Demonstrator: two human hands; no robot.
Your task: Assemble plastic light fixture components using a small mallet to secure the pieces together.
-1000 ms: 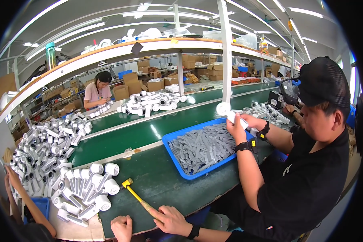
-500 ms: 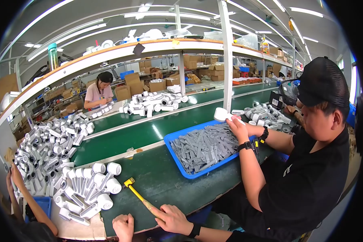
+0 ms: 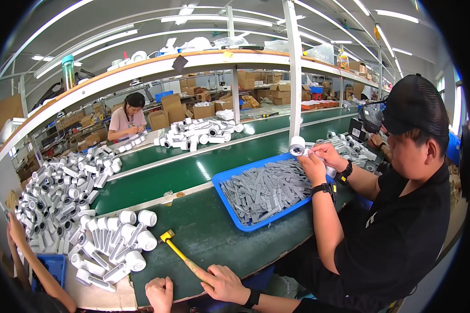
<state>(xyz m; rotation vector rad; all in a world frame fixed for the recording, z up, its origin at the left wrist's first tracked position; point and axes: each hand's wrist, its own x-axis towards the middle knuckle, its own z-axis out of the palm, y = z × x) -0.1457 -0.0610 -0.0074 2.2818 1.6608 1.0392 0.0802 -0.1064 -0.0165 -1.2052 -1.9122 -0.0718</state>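
Note:
At the near edge of the green-topped bench, my left hand rests curled in a fist, with nothing showing in it. Beside it on the right, my right hand is closed around the handle end of a small yellow hammer, whose head points away and to the left over the bench. White plastic handheld housings with round heads and slotted handles lie grouped on cardboard left of the hammer. Farther right, a blue tray holds a heap of flat grey plastic strips.
A co-worker in black at the right handles a white part above the tray. Another person's arms reach in at far left by a large housing pile. A green conveyor runs behind; a post supports the shelf.
My hands and the hammer stay still. The co-worker at right has turned the white part, bringing both hands together on it. The person at far left has lowered their hands slightly.

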